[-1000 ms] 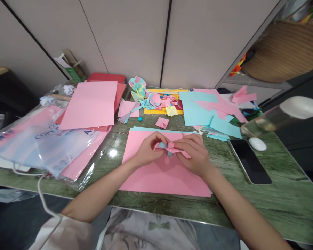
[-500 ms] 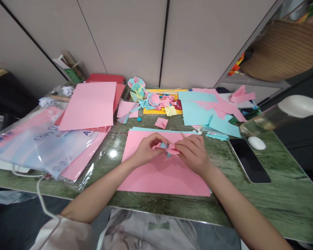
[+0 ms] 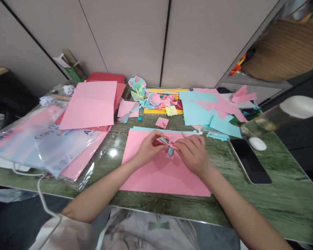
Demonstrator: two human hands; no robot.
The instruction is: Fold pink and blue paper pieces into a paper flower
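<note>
Between my two hands is a small folded paper flower (image 3: 170, 151), pink with light blue parts. My left hand (image 3: 151, 147) pinches its left edge with thumb and fingers. From the other side, my right hand (image 3: 192, 150) grips it with closed fingers; a thin stick (image 3: 183, 135) pokes up behind those fingers. Both hands are just above a stack of pink sheets (image 3: 161, 180), with light blue paper showing at the back edge. A small folded pink square (image 3: 162, 122) lies behind the stack.
Folded paper flowers (image 3: 138, 90) and a yellow tray (image 3: 149, 110) of small coloured balls stand at the back. Blue and pink scraps (image 3: 198, 114), a phone (image 3: 249, 161) and a tilted bottle (image 3: 261, 121) are right. A plastic copy-paper bag (image 3: 45, 142) covers the left.
The paper flower has turned between my fingers, so more of a light blue petal shows underneath. My left fingers have shifted slightly upward; my right hand stays nearly in place.
</note>
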